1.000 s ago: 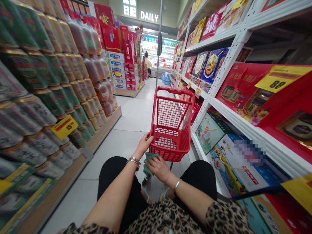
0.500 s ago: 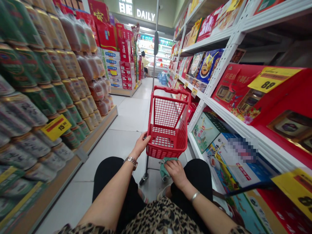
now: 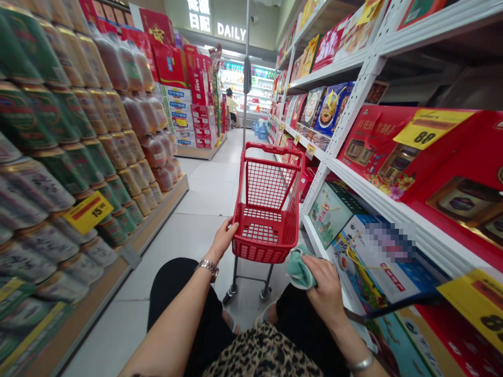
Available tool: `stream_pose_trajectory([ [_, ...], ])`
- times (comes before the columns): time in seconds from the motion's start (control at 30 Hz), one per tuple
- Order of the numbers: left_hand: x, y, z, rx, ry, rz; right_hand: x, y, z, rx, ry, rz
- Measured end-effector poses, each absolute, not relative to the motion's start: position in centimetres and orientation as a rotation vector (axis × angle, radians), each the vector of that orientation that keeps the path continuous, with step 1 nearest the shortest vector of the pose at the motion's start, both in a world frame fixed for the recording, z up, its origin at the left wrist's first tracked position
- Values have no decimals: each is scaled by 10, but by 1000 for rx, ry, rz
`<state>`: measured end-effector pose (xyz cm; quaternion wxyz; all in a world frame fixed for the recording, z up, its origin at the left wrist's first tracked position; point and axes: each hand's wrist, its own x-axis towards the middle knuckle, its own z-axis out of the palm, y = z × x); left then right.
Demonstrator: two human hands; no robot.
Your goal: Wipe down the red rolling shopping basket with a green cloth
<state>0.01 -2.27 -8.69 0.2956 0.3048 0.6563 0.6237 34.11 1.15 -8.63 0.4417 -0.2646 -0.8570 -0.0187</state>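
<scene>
A red plastic shopping cart [image 3: 265,253] stands in front of my knees, its mesh basket holding nothing I can see. My left hand [image 3: 223,238] grips the left side of the basket near its front rim, with the thumb on top. In my right hand [image 3: 324,285] is a bunched green cloth [image 3: 301,268] with a pale edge. The cloth is just off the basket's lower right corner; whether it touches the cart I cannot tell. Below the basket, the dark legs end in casters [image 3: 265,292] on the floor.
Stacked drink cans [image 3: 58,183] line the left side on a low platform. White shelving [image 3: 349,104] with gift boxes stands close on the right. A red gift box [image 3: 416,157] lies near my right arm. A person [image 3: 231,104] is far down the aisle, by lit coolers.
My right hand has moved with the cloth from under the basket's front edge to the right, beyond the corner. My left hand stays on the basket's left side.
</scene>
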Motion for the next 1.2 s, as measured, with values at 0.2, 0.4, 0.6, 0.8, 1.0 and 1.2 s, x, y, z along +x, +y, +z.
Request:
stream_pose_trajectory([
  [0.2,1,-29,-87,852,1735,1673,299,27,-65,-638,-2132,-171],
  [0.4,-3,-33,-93,842,1721,1633,267,35,-105,-662,-2142,-240],
  [0.6,-3,-41,-101,772,1705,1711,271,35,-113,-573,-2158,-266],
  [0.8,2,-54,-109,608,1953,1726,274,40,-122,-559,-2200,-302],
  [1.0,18,-58,-109,721,1989,1647,274,38,-117,-559,-2172,-268],
  [1.2,21,-56,-117,744,1974,1726,282,39,-103,-738,-1973,-119],
])
